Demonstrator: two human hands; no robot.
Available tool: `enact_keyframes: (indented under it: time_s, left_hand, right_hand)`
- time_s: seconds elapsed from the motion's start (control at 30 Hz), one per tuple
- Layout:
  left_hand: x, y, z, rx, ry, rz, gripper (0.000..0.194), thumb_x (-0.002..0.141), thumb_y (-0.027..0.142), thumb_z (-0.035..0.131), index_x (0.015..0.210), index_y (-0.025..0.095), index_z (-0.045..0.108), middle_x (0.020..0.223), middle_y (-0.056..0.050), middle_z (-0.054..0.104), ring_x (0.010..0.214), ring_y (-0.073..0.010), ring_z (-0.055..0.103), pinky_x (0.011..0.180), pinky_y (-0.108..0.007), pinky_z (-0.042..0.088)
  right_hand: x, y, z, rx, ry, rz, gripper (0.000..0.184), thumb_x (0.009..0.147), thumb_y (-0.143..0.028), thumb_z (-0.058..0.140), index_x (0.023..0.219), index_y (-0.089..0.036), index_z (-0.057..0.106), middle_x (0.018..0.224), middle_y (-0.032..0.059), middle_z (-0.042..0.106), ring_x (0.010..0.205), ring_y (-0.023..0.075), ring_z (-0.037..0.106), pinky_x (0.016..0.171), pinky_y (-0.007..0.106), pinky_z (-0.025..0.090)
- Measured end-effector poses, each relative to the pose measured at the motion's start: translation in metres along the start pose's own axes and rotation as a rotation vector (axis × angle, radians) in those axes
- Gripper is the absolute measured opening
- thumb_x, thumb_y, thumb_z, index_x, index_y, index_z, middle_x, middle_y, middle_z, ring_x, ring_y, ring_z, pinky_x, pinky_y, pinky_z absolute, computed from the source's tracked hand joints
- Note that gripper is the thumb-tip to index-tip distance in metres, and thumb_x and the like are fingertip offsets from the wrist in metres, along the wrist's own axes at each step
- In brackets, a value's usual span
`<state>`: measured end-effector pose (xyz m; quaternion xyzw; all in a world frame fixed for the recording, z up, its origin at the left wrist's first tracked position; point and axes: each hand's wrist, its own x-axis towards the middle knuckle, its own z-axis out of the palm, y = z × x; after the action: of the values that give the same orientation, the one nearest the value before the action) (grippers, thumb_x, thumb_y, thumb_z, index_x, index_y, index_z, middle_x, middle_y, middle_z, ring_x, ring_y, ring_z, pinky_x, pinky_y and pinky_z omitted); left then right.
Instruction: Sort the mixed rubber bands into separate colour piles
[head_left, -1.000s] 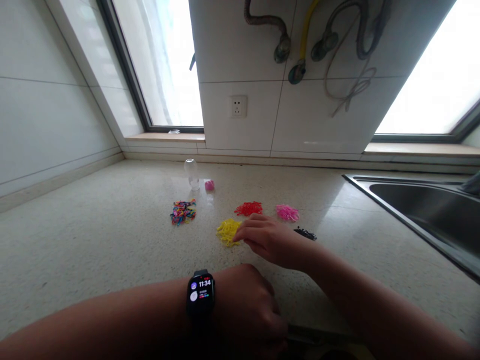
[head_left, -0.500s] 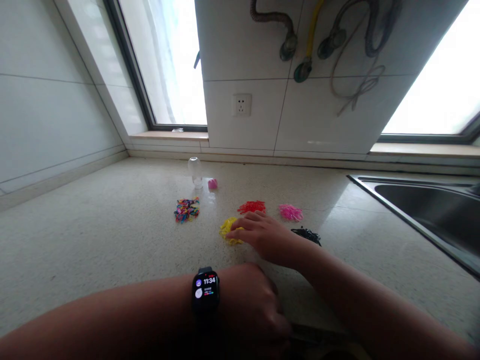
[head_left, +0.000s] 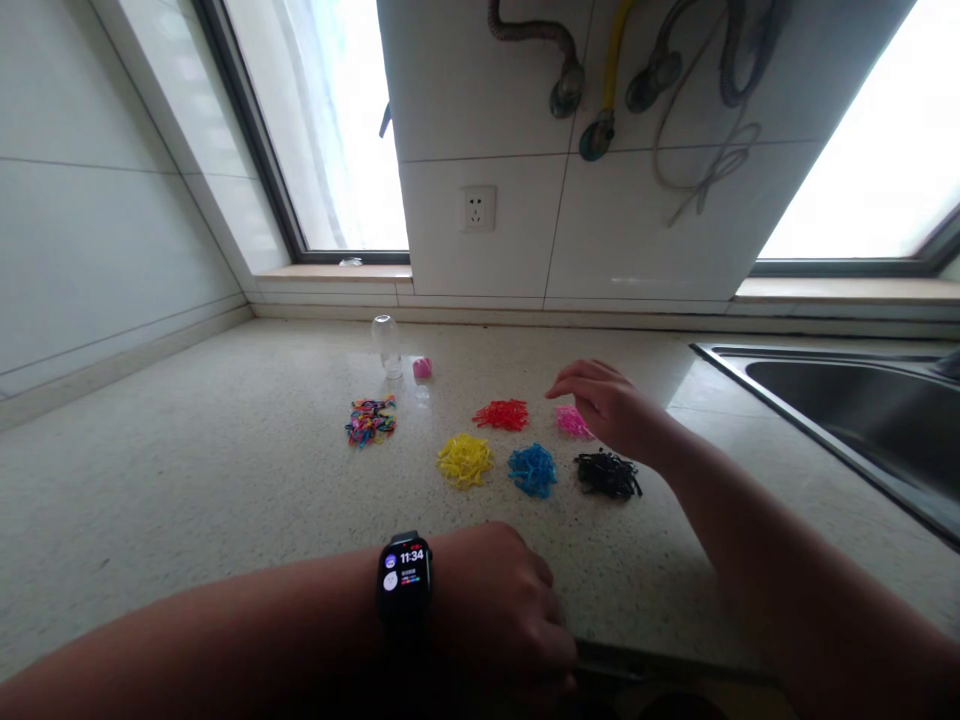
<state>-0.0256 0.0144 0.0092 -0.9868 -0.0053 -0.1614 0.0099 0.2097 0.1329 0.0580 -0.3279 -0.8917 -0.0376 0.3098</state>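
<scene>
My right hand [head_left: 607, 405] hovers over the pile of pink rubber bands [head_left: 573, 422], hiding part of it. Its fingers are loosely bent and apart, with nothing visible between them. My left hand [head_left: 510, 600], a black watch [head_left: 405, 578] on its wrist, is curled at the counter's front edge; whatever it may hold is hidden. Small rubber bands lie sorted in red [head_left: 502, 414], yellow [head_left: 465, 461], blue [head_left: 533, 471] and black [head_left: 607, 474] piles. A mixed-colour pile [head_left: 371, 420] sits farther left.
A clear bottle [head_left: 388, 348] stands upside down towards the wall, beside a pink cap [head_left: 422, 368]. At the right a steel sink [head_left: 739, 378] is set into the speckled counter [head_left: 225, 470]. The tiled wall carries a socket [head_left: 478, 208] and several pipes.
My right hand has moved right from the yellow pile to above the pink one, uncovering the blue and black piles. My left hand stays curled in nearly the same place.
</scene>
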Motion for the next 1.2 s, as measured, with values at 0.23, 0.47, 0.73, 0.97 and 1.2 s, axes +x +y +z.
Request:
enact_keyframes:
  time_s: [0.23, 0.47, 0.73, 0.97, 1.2]
  left_hand:
    - [-0.002, 0.000, 0.004, 0.023, 0.036, 0.020, 0.033, 0.090, 0.038, 0.059, 0.064, 0.021, 0.049, 0.058, 0.005, 0.058, 0.057, -0.0142, 0.050, 0.044, -0.032, 0.031]
    - [-0.003, 0.000, 0.002, 0.023, 0.062, 0.029, 0.033, 0.090, 0.038, 0.060, 0.063, 0.021, 0.048, 0.056, 0.005, 0.057, 0.055, -0.0136, 0.047, 0.043, -0.032, 0.030]
    - [-0.003, -0.022, -0.044, 0.065, 0.043, -0.096, 0.034, 0.092, 0.036, 0.052, 0.062, 0.020, 0.050, 0.056, 0.002, 0.055, 0.056, -0.0133, 0.047, 0.051, -0.033, 0.032]
    - [-0.069, -0.114, -0.083, 0.159, 0.080, -0.838, 0.035, 0.099, 0.038, 0.040, 0.079, 0.019, 0.062, 0.074, -0.002, 0.062, 0.065, -0.0132, 0.052, 0.064, -0.028, 0.038]
    - [-0.170, -0.173, -0.083, 0.196, 0.083, -1.098, 0.032, 0.095, 0.036, 0.045, 0.095, 0.017, 0.070, 0.094, -0.008, 0.066, 0.078, -0.0183, 0.059, 0.075, -0.030, 0.043]
  right_hand:
    - [-0.031, 0.085, 0.016, 0.066, 0.052, 0.349, 0.028, 0.083, -0.016, 0.047, 0.091, -0.020, 0.074, 0.093, 0.0080, 0.068, 0.083, 0.0207, 0.062, 0.077, 0.035, 0.048]
    - [-0.041, 0.115, 0.031, 0.164, -0.069, 0.597, 0.028, 0.083, -0.027, 0.051, 0.096, -0.020, 0.075, 0.086, 0.0058, 0.073, 0.075, 0.0195, 0.062, 0.074, 0.033, 0.048]
    - [-0.042, 0.118, 0.029, 0.179, -0.099, 0.629, 0.027, 0.083, -0.032, 0.053, 0.096, -0.021, 0.075, 0.089, 0.0061, 0.074, 0.081, 0.0216, 0.065, 0.079, 0.035, 0.049]
    - [-0.041, 0.118, 0.027, 0.173, -0.121, 0.612, 0.027, 0.084, -0.033, 0.053, 0.094, -0.022, 0.075, 0.091, 0.0052, 0.074, 0.082, 0.0217, 0.066, 0.081, 0.036, 0.050]
    - [-0.041, 0.121, 0.028, 0.191, -0.101, 0.600, 0.025, 0.082, -0.034, 0.056, 0.091, -0.023, 0.076, 0.089, 0.0042, 0.075, 0.080, 0.0219, 0.066, 0.078, 0.036, 0.050]
